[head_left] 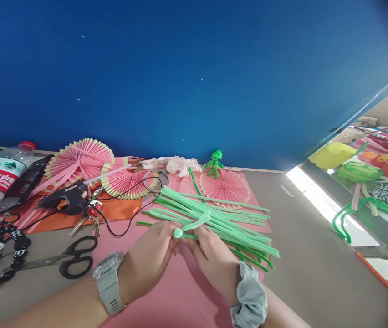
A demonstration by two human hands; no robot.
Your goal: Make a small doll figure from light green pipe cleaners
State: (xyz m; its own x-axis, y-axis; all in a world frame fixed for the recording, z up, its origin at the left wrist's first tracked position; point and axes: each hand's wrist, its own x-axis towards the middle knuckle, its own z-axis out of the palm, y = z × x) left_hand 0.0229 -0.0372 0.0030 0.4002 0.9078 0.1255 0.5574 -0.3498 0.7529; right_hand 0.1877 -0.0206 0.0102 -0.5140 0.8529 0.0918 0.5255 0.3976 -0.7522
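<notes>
My left hand (151,253), with a watch (108,280) on its wrist, pinches one side of a light green pipe cleaner (197,220). The pipe cleaner is bent, with a small rounded knob at its left end and a free length slanting up to the right. My right hand (211,259), a grey scrunchie on its wrist, is closed on the other side of the same piece. Just beyond both hands lies a loose bundle of light green pipe cleaners (214,221), with darker green ones under it. My fingertips are partly hidden.
Pink paper (180,291) lies beneath my hands. Scissors (78,255), a beaded bracelet (19,250), keys (93,218) and a plastic bottle (2,173) are at left. Paper fans (84,159) and a small green figure (215,164) stand before a blue partition (194,82).
</notes>
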